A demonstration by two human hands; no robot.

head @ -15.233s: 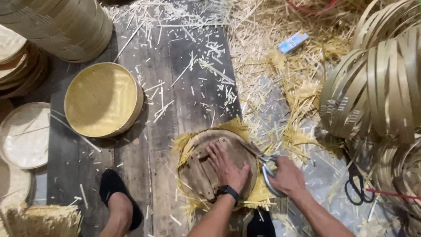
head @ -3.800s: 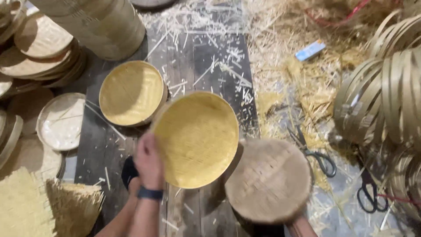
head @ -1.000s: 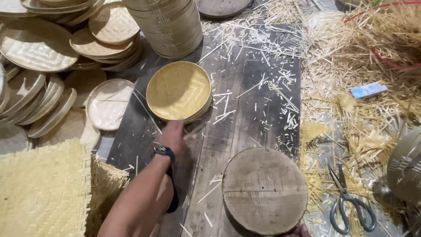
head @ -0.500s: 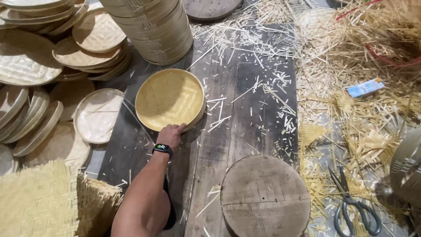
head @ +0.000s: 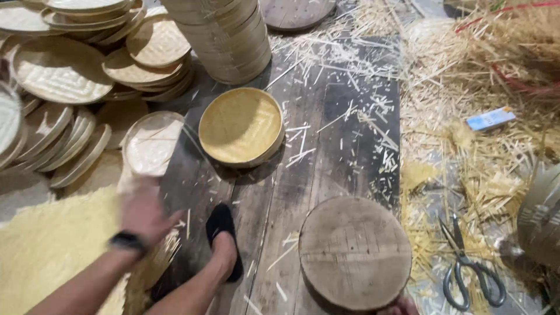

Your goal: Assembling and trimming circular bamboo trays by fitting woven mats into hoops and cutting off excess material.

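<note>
A round yellow woven-bamboo tray (head: 241,126) with a shallow rim sits on the dark plank floor (head: 344,146), nothing inside it but its own weave. Just to its left lies a paler round woven lid (head: 153,143), also bare. The person's left hand (head: 143,213), motion-blurred and wearing a black wristband, hovers over a flat yellow woven-bamboo mat (head: 52,251) below the lid; its grip cannot be told through the blur. Only fingertips of the right hand (head: 402,304) show at the bottom edge, against a round grey wooden block (head: 354,252); the rest is cut off. Stacks of woven lids (head: 87,64) crowd the upper left. Metal scissors (head: 466,268) lie among straw-coloured bamboo shavings (head: 461,157) on the right.
</note>
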